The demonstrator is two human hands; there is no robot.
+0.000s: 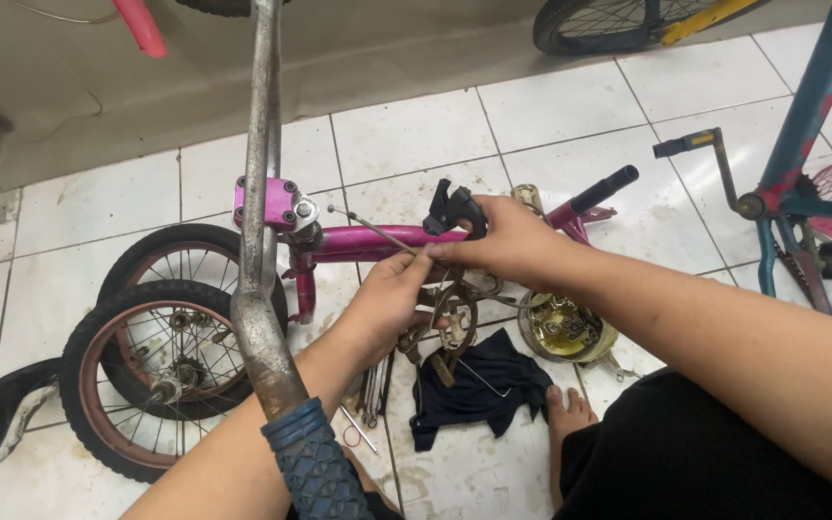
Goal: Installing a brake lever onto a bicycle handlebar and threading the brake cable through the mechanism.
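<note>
Grip (318,462): blue rubber, nearest my view, on the end of a rusty handlebar (260,289) that runs up past a pink stem clamp (267,204).
Left hand (389,299): fingers curled nearly closed, thumb and forefinger pinched on a thin brake cable (370,227) where it meets my other hand.
Right hand (503,241): fingers clenched around a black brake lever (450,207), which sticks out above my knuckles; fingertips touch my left thumb.
Cable position: slants up-left from the pinch, above the pink frame tube (358,243), its free end near the stem clamp.
Lever position: just above the frame tube, left of a black saddle post (604,190).
Wheels: two small ones (151,371), overlapping flat on the tiles at left.
Cloth (479,385): one, black, on the floor below my hands.
Tin (566,327): one round open tin of small parts, beside the cloth.
Wrenches (373,390): a bundle under my left wrist; count unclear.
Foot (565,409): one bare foot, touching the cloth.
Blue frame (811,116): one, at right, with two pedal cranks.
</note>
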